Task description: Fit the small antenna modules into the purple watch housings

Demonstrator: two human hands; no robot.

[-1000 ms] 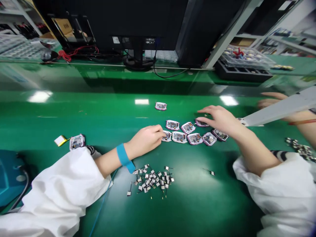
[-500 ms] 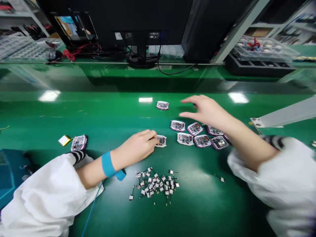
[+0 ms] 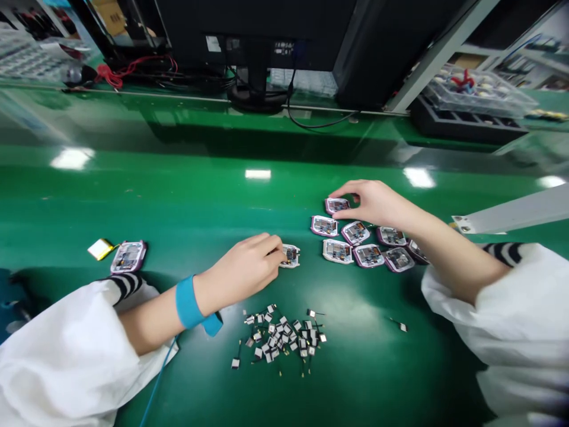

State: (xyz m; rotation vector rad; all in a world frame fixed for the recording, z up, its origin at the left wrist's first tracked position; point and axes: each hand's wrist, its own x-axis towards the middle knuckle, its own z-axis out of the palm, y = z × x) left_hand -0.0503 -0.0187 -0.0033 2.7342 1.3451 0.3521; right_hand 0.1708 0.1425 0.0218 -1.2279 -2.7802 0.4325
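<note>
My left hand (image 3: 242, 270) is closed on the left end of a white-rimmed smartwatch housing (image 3: 291, 256), which lies on the bench with its circuit board showing. Its fingertips cover part of that board. Farther right, my right hand (image 3: 373, 203) pinches a purple-rimmed smartwatch housing (image 3: 336, 205) between thumb and fingers, at the back of a group of similar housings (image 3: 368, 255). In front of my left hand lies a loose heap of small square modules with short black leads (image 3: 282, 338). One single module (image 3: 402, 327) lies apart to the right.
At the left, a housing (image 3: 128, 257) is wired to a silver and yellow battery (image 3: 100, 249). A blue cord (image 3: 157, 382) runs from my left wristband (image 3: 188, 302). A monitor stand (image 3: 256, 95) is behind, and a white metal arm (image 3: 515, 207) juts in from the right.
My right hand has closed on the purple-rimmed housing that lay alone at the back, and that housing is now farther right, beside the group. My left hand keeps its hold; the view has shifted slightly.
</note>
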